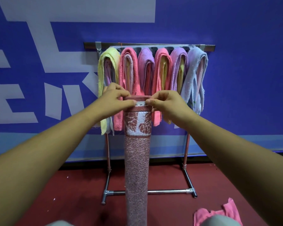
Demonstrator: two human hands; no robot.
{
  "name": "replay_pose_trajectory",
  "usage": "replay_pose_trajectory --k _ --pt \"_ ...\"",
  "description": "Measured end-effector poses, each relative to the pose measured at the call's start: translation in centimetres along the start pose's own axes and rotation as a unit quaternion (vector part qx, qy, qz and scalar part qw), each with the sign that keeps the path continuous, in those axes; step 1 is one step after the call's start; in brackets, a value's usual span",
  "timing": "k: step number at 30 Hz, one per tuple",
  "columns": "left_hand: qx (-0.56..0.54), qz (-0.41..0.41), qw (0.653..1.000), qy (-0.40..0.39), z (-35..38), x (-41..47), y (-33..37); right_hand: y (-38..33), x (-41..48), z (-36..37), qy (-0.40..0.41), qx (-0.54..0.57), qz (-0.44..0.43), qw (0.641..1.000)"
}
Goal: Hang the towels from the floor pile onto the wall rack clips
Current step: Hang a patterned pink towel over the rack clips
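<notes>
A long dusty-pink towel (137,168) with a white flowered band hangs straight down in front of me, folded narrow. My left hand (114,98) and my right hand (165,103) pinch its top edge from either side, thumbs nearly meeting at the middle. Behind it stands the rack (207,48), a grey clip strip on a metal bar, with several towels hanging side by side: yellow (104,62), pink (129,69), purple (145,66), pink, purple, and pale blue (194,75). A pink towel (219,214) lies crumpled on the floor at the lower right.
The rack's chrome frame (170,191) rests on the dark red floor against a blue wall with white shapes. My knees show at the bottom edge of the view.
</notes>
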State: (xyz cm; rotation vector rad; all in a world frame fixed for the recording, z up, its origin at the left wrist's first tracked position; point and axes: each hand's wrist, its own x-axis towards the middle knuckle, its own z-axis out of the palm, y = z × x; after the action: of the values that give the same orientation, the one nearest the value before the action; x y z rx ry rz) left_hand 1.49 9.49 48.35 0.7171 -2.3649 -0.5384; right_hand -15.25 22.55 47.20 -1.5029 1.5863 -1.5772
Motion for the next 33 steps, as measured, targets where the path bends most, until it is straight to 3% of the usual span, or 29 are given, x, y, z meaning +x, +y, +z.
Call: replay_pose_trajectory --k 3,7,17,21,26,33 --pt "-0.095 0.002 0.995 -0.039 -0.5 -0.7 -0.3 0.6 0.1 -0.4 0.008 -0.002 0.013 1.000" --pt "-0.104 0.008 0.994 -0.014 0.6 -0.8 -1.4 1.5 0.2 -0.2 -0.002 0.010 0.026 1.000" --pt "-0.253 0.029 0.966 -0.034 1.6 -0.8 -1.0 3.9 1.1 -0.5 -0.040 0.213 0.089 0.972" --pt "-0.237 0.035 0.970 -0.040 1.5 -0.6 -1.0 4.5 1.0 -0.4 -0.053 0.236 0.094 0.966" --pt "-0.227 0.034 0.973 -0.039 1.4 -0.6 -1.4 4.8 1.2 -0.4 -0.005 0.211 0.060 0.976" --pt "-0.240 0.013 0.971 0.016 1.9 -0.6 -2.0 4.5 1.6 -0.3 0.009 0.189 0.040 0.981"
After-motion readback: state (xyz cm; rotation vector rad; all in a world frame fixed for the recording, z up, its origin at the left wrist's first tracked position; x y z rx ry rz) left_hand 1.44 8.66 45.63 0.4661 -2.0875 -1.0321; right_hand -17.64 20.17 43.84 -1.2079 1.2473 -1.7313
